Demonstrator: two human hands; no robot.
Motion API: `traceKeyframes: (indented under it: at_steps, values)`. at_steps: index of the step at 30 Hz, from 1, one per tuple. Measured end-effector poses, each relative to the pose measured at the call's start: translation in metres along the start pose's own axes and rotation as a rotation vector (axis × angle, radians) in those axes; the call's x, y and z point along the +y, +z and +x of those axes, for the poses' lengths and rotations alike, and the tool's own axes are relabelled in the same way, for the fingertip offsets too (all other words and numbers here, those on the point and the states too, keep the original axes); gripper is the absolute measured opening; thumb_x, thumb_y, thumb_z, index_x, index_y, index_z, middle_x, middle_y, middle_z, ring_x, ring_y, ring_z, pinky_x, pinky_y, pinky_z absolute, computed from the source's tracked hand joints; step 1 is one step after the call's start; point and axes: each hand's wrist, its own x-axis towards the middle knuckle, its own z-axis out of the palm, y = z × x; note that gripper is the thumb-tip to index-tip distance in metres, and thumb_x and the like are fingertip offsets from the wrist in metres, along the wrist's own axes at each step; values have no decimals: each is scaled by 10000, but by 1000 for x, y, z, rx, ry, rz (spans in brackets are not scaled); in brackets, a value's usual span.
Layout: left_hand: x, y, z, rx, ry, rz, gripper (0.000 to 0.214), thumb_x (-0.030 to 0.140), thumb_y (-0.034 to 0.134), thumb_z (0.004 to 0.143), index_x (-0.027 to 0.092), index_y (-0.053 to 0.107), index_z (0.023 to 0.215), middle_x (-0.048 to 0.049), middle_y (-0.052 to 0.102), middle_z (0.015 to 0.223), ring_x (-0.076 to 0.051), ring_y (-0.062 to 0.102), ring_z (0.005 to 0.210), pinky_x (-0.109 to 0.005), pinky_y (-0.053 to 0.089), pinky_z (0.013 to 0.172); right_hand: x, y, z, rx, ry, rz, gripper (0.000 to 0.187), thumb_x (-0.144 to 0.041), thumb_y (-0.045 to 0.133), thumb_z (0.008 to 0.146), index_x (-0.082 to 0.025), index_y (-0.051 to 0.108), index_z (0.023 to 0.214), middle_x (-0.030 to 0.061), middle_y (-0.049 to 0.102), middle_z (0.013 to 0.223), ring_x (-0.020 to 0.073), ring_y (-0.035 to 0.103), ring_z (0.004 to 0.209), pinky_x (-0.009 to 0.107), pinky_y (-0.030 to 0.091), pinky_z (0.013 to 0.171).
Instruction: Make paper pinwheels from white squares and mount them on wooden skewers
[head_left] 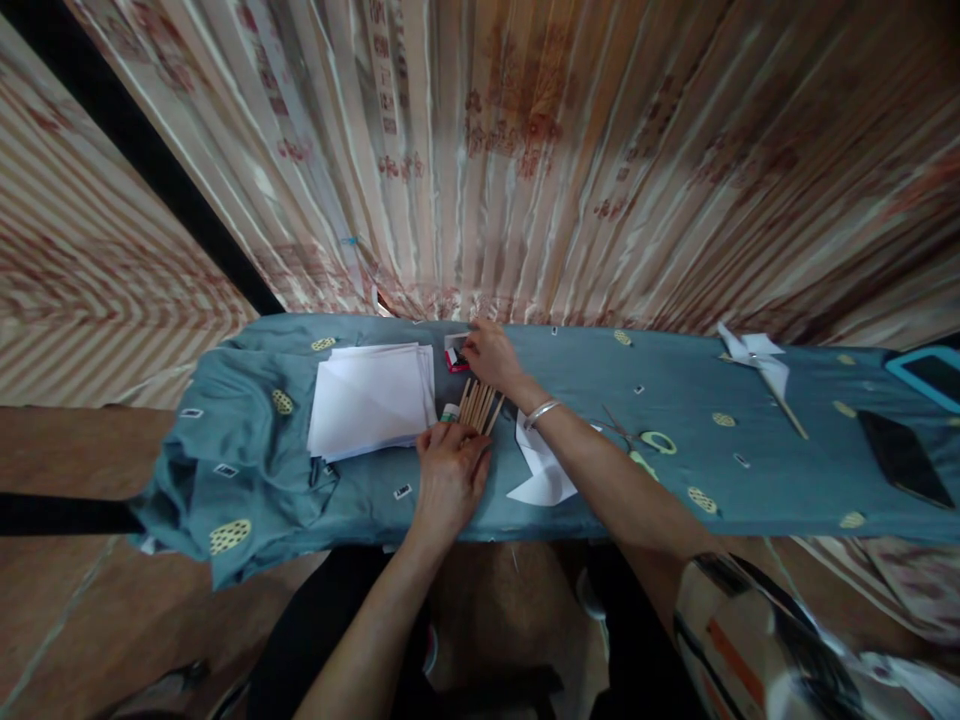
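Note:
My left hand rests with bent fingers over the near ends of several thin wooden sticks lying side by side. Just above its knuckles shows the white and green end of a small tube. Beyond the sticks, my right hand, with a silver bangle at the wrist, has its fingers closed at the right side of a small red and white box with something dark in it. A folded white paper pinwheel shape lies partly under my right forearm.
Left of my hands is a stack of white paper. Scissors with pale green handles lie right of my forearm. Farther right are a pinwheel on a stick, a dark phone and a blue-framed tablet. A curtain hangs behind the cloth-covered table.

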Motion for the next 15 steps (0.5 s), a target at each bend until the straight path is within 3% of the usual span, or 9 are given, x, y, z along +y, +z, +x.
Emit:
traceKeyframes:
  at_steps: [5,9,12,15]
  values:
    - [-1,0,1,11,-12,-16,176,189,575,898,198,723,993,-76,696,993,-253,566,988,-436,395,861,10,2,1,64,116,182,160,-129,591,819,-178,731,759,84,724,1090,240,628,1132,389,454,1016]
    - [-6,3,3,92,-16,-100,201,209,549,914,196,711,1031,-91,683,1006,-247,583,983,-424,472,866,16,-7,-11,108,191,318,141,-160,605,813,-183,714,726,66,736,1054,227,647,1116,379,484,974]
    - [-6,7,6,149,-52,-283,253,218,528,920,200,659,1136,-97,673,1085,-226,618,1015,-400,517,904,13,-22,-41,134,221,401,153,-215,593,839,-188,712,747,78,722,1141,222,651,1123,382,490,968]
    - [2,11,11,169,-175,-539,339,251,540,912,215,578,1247,-85,678,1128,-189,662,952,-362,548,870,4,-37,-87,139,227,477,155,-270,593,853,-206,706,768,64,708,1204,214,649,1142,370,487,980]
